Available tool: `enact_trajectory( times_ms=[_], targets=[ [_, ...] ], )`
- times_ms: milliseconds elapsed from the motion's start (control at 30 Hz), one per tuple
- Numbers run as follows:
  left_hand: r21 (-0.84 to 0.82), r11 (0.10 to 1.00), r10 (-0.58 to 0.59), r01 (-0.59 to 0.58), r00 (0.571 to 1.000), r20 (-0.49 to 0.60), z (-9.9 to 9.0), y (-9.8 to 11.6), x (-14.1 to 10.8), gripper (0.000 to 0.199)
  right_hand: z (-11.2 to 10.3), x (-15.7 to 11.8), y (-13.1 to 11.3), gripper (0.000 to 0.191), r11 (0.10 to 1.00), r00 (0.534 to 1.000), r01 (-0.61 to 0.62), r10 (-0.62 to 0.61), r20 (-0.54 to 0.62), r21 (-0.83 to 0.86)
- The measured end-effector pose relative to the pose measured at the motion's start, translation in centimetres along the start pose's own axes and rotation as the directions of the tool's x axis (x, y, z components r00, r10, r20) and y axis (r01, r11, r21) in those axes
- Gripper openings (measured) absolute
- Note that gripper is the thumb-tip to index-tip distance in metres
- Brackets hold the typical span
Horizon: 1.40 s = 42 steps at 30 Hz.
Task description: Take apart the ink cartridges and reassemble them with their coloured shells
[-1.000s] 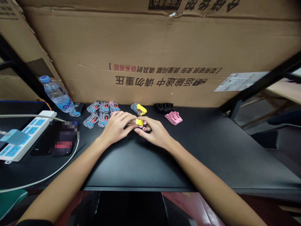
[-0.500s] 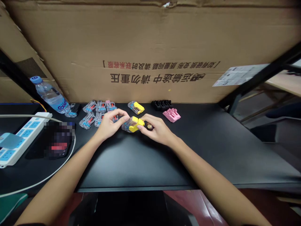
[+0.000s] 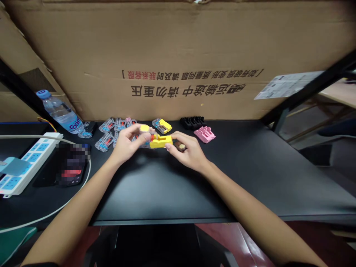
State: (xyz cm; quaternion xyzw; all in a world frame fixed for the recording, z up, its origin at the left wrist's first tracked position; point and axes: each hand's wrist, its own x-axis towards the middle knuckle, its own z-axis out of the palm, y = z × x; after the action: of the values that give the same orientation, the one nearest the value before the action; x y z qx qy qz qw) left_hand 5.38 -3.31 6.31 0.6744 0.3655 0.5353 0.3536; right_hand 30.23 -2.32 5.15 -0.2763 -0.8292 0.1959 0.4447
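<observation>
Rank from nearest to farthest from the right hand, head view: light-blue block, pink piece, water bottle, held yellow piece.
From the right hand:
1. Yellow piece: at its fingertips.
2. Pink piece: just beyond, slightly right.
3. Water bottle: far left, near the cardboard.
4. Light-blue block: farthest left, on the power strip.

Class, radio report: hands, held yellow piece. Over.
Left hand near yellow piece, grip unclear. Right hand holding its right end. Clear pieces close beyond left hand.

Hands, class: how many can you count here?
2: the left hand, by the left end of the yellow piece; the right hand, at its right end. No others clearly show.
</observation>
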Motion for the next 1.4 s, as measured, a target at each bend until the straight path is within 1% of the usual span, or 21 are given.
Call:
enact_trajectory(
  times_ms=[67, 100, 133, 200, 300, 400, 467, 533, 600, 633, 700, 767, 800, 833, 900, 967, 1000, 1067, 1133, 1267, 1400],
  targets=[
    [0.098, 0.995, -0.010, 0.000, 0.995, 0.101, 0.5, -0.1, -0.3, 0.040, 0.4, -0.1, 0.1, 0.013, 0.999, 0.998, 0.042, -0.041, 0.054, -0.008],
    [0.123, 0.992, -0.021, 0.005, 0.992, 0.127, 0.7, -0.2, -0.4, 0.040, 0.5, -0.1, 0.1, 0.013, 0.999, 0.996, 0.053, -0.052, 0.072, -0.012],
    [0.120, 0.993, -0.024, 0.008, 0.991, 0.128, 0.8, -0.3, -0.5, 0.041, 0.5, -0.1, 0.1, 0.013, 0.998, 0.996, 0.054, -0.053, 0.075, -0.017],
    [0.048, 0.998, -0.032, 0.028, 0.997, 0.075, 0.6, -0.3, -0.4, 0.043, 0.3, 0.0, 0.1, 0.013, 0.999, 0.998, 0.039, -0.037, 0.050, -0.030],
    [-0.114, 0.993, -0.032, 0.025, 0.997, -0.064, -0.4, -0.4, 0.1, 0.043, -0.2, 0.0, 0.1, 0.014, 0.999, 1.000, -0.003, 0.004, 0.016, -0.051],
    [-0.188, 0.982, -0.027, 0.009, 0.995, -0.094, -0.9, -0.7, 0.4, 0.040, -0.4, 0.0, 0.3, 0.015, 0.998, 0.999, -0.030, 0.031, 0.008, -0.056],
    [-0.230, 0.973, -0.044, 0.029, 0.997, -0.058, -0.8, -0.8, 0.4, 0.042, -0.3, -0.1, 0.4, 0.015, 0.998, 0.999, -0.039, 0.039, 0.004, -0.045],
    [-0.218, 0.973, -0.077, 0.079, 0.997, 0.020, -0.6, -0.9, 0.2, 0.045, -0.4, -0.1, 0.4, 0.016, 0.999, 0.999, -0.029, 0.029, 0.013, -0.019],
    [-0.135, 0.982, -0.114, 0.129, 0.986, 0.119, -0.3, -0.9, -0.2, 0.047, -0.6, 0.0, 0.3, 0.017, 1.000, 1.000, -0.003, 0.003, 0.012, 0.018],
    [-0.072, 0.987, -0.128, 0.142, 0.976, 0.176, -0.3, -1.0, -0.4, 0.046, -0.7, 0.1, 0.1, 0.018, 0.999, 1.000, -0.005, 0.005, -0.008, 0.035],
    [0.063, 0.990, -0.143, 0.130, 0.942, 0.303, -0.2, -1.0, -0.7, 0.043, -1.0, 0.2, -0.2, 0.021, 0.995, 0.992, -0.072, 0.078, -0.100, 0.065],
    [0.162, 0.982, -0.152, 0.093, 0.899, 0.410, 0.0, -1.1, -1.0, 0.042, -1.1, 0.4, -0.4, 0.021, 0.973, 0.957, -0.185, 0.210, -0.200, 0.135],
    [0.189, 0.979, -0.154, 0.075, 0.884, 0.442, 0.1, -1.2, -1.1, 0.043, -1.2, 0.4, -0.4, 0.020, 0.952, 0.934, -0.231, 0.275, -0.228, 0.199],
    [0.204, 0.977, -0.152, 0.063, 0.876, 0.458, 0.2, -1.2, -1.2, 0.044, -1.1, 0.5, -0.3, 0.020, 0.924, 0.914, -0.262, 0.330, -0.236, 0.277],
    [0.210, 0.976, -0.144, 0.051, 0.878, 0.457, 0.5, -1.3, -1.4, 0.046, -1.0, 0.5, -0.2, 0.024, 0.854, 0.889, -0.279, 0.403, -0.217, 0.440],
    [0.198, 0.979, -0.139, 0.052, 0.881, 0.453, 0.8, -1.3, -1.4, 0.047, -0.8, 0.5, -0.1, 0.033, 0.791, 0.883, -0.273, 0.432, -0.182, 0.548],
    [0.188, 0.980, -0.141, 0.060, 0.879, 0.455, 0.9, -1.3, -1.5, 0.048, -0.7, 0.5, -0.2, 0.039, 0.774, 0.886, -0.272, 0.433, -0.165, 0.571],
    [0.171, 0.982, -0.150, 0.078, 0.873, 0.463, 1.0, -1.4, -1.5, 0.049, -0.6, 0.4, -0.4, 0.049, 0.767, 0.893, -0.287, 0.431, -0.130, 0.574],
    [0.164, 0.982, -0.160, 0.092, 0.867, 0.472, 1.0, -1.4, -1.6, 0.049, -0.4, 0.4, -0.8, 0.054, 0.770, 0.886, -0.319, 0.449, -0.114, 0.553],
    [0.167, 0.981, -0.172, 0.103, 0.859, 0.483, 0.9, -1.5, -1.6, 0.049, -0.2, 0.4, -1.6, 0.053, 0.779, 0.859, -0.386, 0.499, -0.114, 0.494],
    [0.176, 0.979, -0.178, 0.103, 0.857, 0.483, 0.9, -1.5, -1.6, 0.049, 0.0, 0.3, -1.8, 0.051, 0.808, 0.868, -0.410, 0.488, -0.090, 0.423]
  ],
)
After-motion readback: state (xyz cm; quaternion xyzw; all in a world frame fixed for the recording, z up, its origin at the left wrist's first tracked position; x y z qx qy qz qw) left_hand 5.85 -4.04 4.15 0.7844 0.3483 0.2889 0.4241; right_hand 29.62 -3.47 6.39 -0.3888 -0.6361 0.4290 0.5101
